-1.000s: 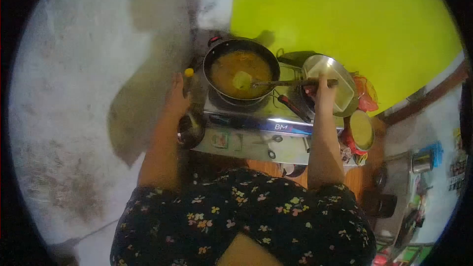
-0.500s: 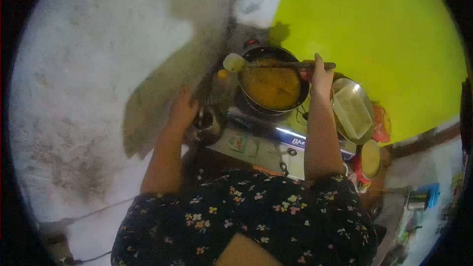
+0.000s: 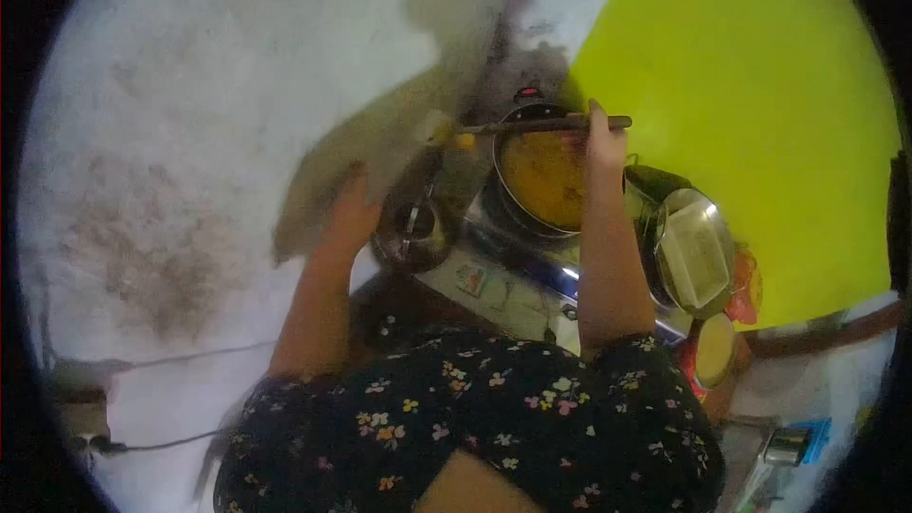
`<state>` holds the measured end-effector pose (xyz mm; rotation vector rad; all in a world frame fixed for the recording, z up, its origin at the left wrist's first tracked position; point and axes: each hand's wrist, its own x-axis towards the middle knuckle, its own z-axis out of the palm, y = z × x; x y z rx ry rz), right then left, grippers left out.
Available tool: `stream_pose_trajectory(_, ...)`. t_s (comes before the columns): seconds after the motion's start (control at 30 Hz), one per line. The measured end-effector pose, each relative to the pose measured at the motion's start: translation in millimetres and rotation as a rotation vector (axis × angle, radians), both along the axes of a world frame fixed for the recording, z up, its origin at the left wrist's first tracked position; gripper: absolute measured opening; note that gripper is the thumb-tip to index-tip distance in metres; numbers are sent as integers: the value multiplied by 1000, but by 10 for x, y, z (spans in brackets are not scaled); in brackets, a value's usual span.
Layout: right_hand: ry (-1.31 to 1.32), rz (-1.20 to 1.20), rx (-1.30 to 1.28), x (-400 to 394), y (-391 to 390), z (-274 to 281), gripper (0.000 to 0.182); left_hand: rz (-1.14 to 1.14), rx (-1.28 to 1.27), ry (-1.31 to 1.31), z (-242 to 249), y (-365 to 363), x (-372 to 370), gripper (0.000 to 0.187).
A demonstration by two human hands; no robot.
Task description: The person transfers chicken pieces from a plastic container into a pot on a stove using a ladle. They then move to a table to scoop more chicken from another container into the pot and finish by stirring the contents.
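"So, how's the long-handled utensil [image 3: 532, 123] being held, exactly?"

"It's gripped near the butt end by the right hand [image 3: 605, 141], fingers closed round the handle. The long axis is pointed left, pretty much crosswise over the far part of the wok [image 3: 498, 169]. The pale tip [image 3: 435, 128] is held out past the left rim, near a yellow cap [image 3: 465, 141]. Whether a bare head or some food is being seen there can't be told, too blurry tbh."

"And the left hand [image 3: 351, 212]?"

"Loosely open, with nothing seen gripped. It's placed just beside a round metal vessel [image 3: 437, 252], and the pale tip is set nearer to it than to the right hand."

"Any textures worth noting?"

"Well, the wok is dark, deep and round, and partly filled with yellow-orange liquid [image 3: 543, 173] that looks cloudy. The handle is slim, straight and dull. Over on the right, a pale rectangular container [image 3: 692, 252] is rested on a shiny round metal piece [image 3: 724, 242]. The left wall [image 3: 180, 161] is blotched with brown stains, while the other one [image 3: 760, 85] is painted flat lime green."
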<state>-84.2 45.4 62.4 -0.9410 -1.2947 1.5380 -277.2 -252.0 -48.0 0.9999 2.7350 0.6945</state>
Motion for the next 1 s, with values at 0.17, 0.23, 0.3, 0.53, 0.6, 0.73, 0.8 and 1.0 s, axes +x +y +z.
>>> stream_pose_trajectory(0.17, -26, 109, 99, -77, -234, -79, 43, 109, 3, 9, 110, -260, 163, 55)
stream_pose_trajectory(0.23, -25, 196, 91, -101, -331, -116, 43, 132, 16, 81, 96, -381, 182, 53)
stream_pose_trajectory(0.3, -41, 270, 69, -131, -423, -137, 42, 170, 59, 114, 89, -486, 216, 52)
stream_pose_trajectory(0.53, -8, 616, 145, -206, -885, -317, 31, 314, 185, 79, 312, -730, 488, 49)
stream_pose_trajectory(0.6, -25, 737, 203, -189, -977, -386, 30, 319, 207, 111, 299, -797, 520, 48)
stream_pose_trajectory(0.73, -32, 714, 132, -107, -977, -421, 28, 328, 239, 119, 299, -871, 549, 49)
stream_pose_trajectory(0.8, 8, 637, 52, -92, -903, -472, 29, 343, 246, 112, 329, -864, 594, 49)
stream_pose_trajectory(1.0, 68, 440, -68, 135, -689, -395, 30, 317, 284, 106, 395, -760, 682, 49)
